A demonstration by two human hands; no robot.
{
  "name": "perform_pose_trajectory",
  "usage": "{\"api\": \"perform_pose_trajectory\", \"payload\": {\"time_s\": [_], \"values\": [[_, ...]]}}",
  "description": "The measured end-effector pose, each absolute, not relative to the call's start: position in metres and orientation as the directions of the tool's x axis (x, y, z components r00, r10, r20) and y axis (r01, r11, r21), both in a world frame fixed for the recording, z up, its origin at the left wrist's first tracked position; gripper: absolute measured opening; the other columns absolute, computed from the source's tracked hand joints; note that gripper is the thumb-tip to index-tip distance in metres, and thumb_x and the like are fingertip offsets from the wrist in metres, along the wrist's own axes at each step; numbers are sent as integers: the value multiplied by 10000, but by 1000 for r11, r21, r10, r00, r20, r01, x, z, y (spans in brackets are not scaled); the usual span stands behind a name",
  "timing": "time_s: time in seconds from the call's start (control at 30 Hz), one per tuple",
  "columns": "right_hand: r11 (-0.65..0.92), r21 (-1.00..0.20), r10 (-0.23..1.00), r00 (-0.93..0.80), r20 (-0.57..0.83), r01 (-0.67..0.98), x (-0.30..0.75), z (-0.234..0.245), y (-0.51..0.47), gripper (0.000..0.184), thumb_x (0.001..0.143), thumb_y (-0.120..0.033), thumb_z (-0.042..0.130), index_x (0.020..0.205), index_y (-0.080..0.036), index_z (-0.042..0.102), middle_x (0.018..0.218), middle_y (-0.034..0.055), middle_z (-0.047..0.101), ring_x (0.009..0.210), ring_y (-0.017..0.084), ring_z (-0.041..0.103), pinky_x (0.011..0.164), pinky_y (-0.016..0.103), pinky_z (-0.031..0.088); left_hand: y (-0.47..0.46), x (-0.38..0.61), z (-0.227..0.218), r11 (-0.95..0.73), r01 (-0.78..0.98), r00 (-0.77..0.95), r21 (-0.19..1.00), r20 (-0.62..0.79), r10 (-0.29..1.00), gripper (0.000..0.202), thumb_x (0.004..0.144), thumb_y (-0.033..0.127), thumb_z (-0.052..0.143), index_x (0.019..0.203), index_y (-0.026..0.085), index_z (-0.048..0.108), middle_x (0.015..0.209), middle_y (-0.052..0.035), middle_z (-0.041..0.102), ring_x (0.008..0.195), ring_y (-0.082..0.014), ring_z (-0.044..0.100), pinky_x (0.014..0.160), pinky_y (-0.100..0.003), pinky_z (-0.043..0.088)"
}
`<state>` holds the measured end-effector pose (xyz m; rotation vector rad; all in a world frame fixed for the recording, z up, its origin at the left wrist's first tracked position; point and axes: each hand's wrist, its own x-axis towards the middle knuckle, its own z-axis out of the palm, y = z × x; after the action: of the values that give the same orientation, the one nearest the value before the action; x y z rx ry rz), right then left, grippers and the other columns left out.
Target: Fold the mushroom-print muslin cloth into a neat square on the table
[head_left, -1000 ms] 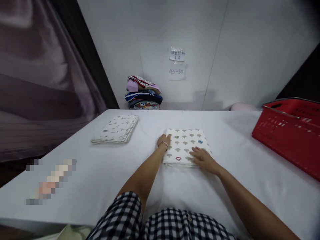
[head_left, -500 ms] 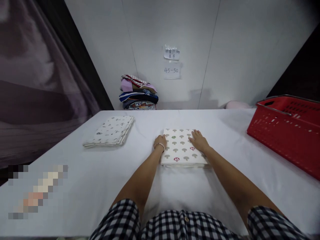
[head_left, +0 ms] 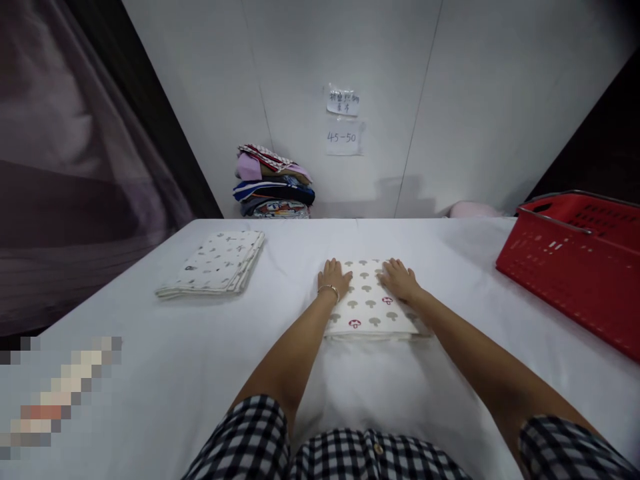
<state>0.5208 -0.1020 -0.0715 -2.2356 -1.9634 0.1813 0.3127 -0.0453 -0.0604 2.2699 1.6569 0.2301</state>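
A folded white cloth with grey and red mushroom prints (head_left: 369, 303) lies flat on the table in front of me. My left hand (head_left: 335, 277) rests on its left side, palm down with the fingers spread. On its right side my right hand (head_left: 399, 279) lies the same way, fingers stretched out. Neither hand grips the cloth. Layered edges show along the fold nearest me. Off to the left sits a second folded white cloth with small dark prints (head_left: 217, 262), apart from both hands.
The white-covered table (head_left: 280, 267) reaches toward a pale wall. A red plastic basket (head_left: 575, 267) with a metal handle stands at the right. Beyond the far edge is a pile of folded fabrics (head_left: 275, 190). Two paper notes (head_left: 345, 138) hang on the wall. A blurred patch covers the lower left.
My left hand has moved from the cloth's left edge onto its top and flattened out, covering the green mushroom. My right hand stays nearly in place. The view has shifted slightly.
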Motion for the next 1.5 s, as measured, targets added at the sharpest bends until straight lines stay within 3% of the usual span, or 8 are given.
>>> {"api": "perform_pose_trajectory", "payload": {"time_s": [0.27,0.47,0.7,0.87,1.0,1.1,1.23,1.5], "values": [[-81,-172,997,82,4,982,516,-81,-88,634,889,-574,204,1416,-223,240,1501,63,181,1375,229,111,1072,527,125,-39,308,-69,-273,849,311,452,-9,951,530,890,429,269,1358,188,334,1502,-63,189,1382,-280,96,1048,-481,272],[-61,-206,998,56,-27,977,518,-69,-103,585,899,-527,240,1399,-225,280,1500,77,180,1376,243,120,1067,541,161,-34,302,-71,-326,795,386,512,-11,923,512,892,355,311,1359,147,338,1500,-84,189,1389,-248,76,1110,-422,177],[113,-380,994,-106,39,918,542,-87,-176,661,885,-574,264,1385,-150,345,1493,100,186,1378,252,68,1111,458,165,-67,260,-78,-386,695,473,606,19,881,512,855,328,423,1349,205,378,1507,-42,171,1370,-218,190,1110,-361,207],[105,-494,992,-55,114,863,551,-92,-223,604,884,-569,299,1367,-216,385,1483,72,219,1364,258,152,1096,475,224,-93,228,-88,-300,567,356,767,100,929,424,815,319,507,1222,203,538,1372,-42,447,1239,-192,432,1047,-309,333],[122,-435,979,-37,198,892,540,-86,-239,516,904,-512,302,1316,-241,453,1440,68,328,1344,266,234,1068,499,265,-117,218,-90,-297,472,224,830,213,951,248,809,302,525,1000,209,653,1082,-30,640,929,-157,601,826,-281,490],[173,-346,966,-90,242,922,527,-84,-244,464,919,-476,295,1299,-272,465,1418,42,374,1332,250,272,1065,505,252,-141,217,-85,-417,471,239,777,343,908,230,810,373,548,935,217,663,955,-25,643,828,-144,590,758,-281,498],[241,-223,952,-185,246,945,516,-83,-248,500,906,-500,331,1336,-261,416,1432,54,351,1338,239,259,1069,504,217,-165,216,-79,-684,509,480,522,488,729,356,765,432,619,1058,232,629,1074,-50,599,997,-186,525,891,-346,433],[246,-165,950,-204,235,955,517,-83,-249,488,908,-488,343,1360,-307,375,1453,28,312,1352,223,223,1068,481,212,-159,211,-68,-799,543,704,257,379,601,309,897,220,388,1127,248,592,1097,-65,604,1013,-189,509,845,-357,409]]}}
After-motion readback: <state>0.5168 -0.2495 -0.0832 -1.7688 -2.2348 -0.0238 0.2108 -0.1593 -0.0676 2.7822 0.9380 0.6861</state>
